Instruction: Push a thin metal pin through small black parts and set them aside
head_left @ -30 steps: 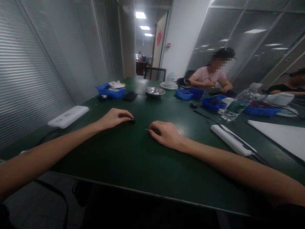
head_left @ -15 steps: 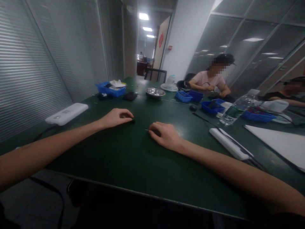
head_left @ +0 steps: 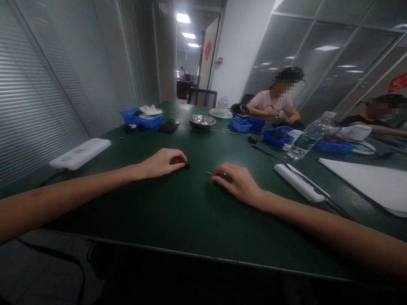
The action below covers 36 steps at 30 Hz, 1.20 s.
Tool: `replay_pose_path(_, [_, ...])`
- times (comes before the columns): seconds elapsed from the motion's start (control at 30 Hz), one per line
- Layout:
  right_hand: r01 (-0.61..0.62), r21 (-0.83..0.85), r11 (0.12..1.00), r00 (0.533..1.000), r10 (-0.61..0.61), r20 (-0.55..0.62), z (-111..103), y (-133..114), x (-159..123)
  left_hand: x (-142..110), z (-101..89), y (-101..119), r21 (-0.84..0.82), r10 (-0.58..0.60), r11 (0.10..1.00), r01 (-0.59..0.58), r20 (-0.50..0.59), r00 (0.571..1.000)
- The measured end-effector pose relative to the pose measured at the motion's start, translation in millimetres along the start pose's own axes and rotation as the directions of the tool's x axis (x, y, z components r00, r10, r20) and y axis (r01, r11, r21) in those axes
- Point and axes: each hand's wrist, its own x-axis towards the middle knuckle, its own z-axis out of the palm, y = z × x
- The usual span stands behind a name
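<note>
Hands low on the dark green surface [head_left: 178,212], both near the middle of the frame. The left hand [head_left: 162,162] lies curled, its grip narrowed to a pinch on a small dark part [head_left: 186,164] that peeks out at the fingertips and sits against the surface. Right of it, a short gap away, the right hand [head_left: 238,182] is cupped palm-down with its grip closed around a thin pin-like piece [head_left: 210,173]; only the pale tip shows, poking out toward the left. That is the key line here: the pin's long axis runs roughly left-right across the frame, its free tip aimed at the small dark part, which lies to the left and a touch higher in the picture. The two pieces are near but apart, not touching. Around them: a white flat device [head_left: 80,153] at centre left, a white bar with a cable [head_left: 300,183] right of centre, a water bottle [head_left: 307,137] further up, blue trays [head_left: 246,124] and a metal bowl [head_left: 202,120] toward the top, where other people sit at work.
</note>
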Motion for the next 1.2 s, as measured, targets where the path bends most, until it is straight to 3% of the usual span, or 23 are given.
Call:
replay_pose_path(0.1, [0.015, 0.017, 1.0, 0.998, -0.014, -0.054, 1, 2, -2, 18, 22.3, 31, -0.036, 0.135, 0.99, -0.133, 0.053, 0.989])
replay_pose_path(0.23, [-0.001, -0.005, 1.0, 0.999, 0.001, -0.05, 2, 2, -1, 30, 39.8, 47, -0.072, 0.174, 0.983, -0.171, 0.029, 0.984])
replay_pose_path(0.57, [-0.059, -0.048, 0.997, 0.994, 0.055, -0.09, 0, -2, -2, 25, 42.9, 41, -0.076, 0.218, 0.973, -0.217, 0.002, 0.976])
replay_pose_path(0.73, [0.025, -0.068, 0.997, 0.999, -0.027, -0.033, 3, -1, -1, 25, 44.1, 42, -0.107, 0.286, 0.954, -0.28, 0.04, 0.957])
replay_pose_path(1.07, [0.116, -0.037, 0.993, 0.992, -0.117, -0.034, 7, 3, -2, 27, 43.8, 41, -0.17, 0.281, 0.948, -0.27, 0.044, 0.959])
replay_pose_path(1.2, [0.152, -0.015, 0.988, 0.988, -0.152, -0.026, 6, 1, -1, 29, 42.3, 41, -0.252, 0.305, 0.928, -0.273, 0.099, 0.947])
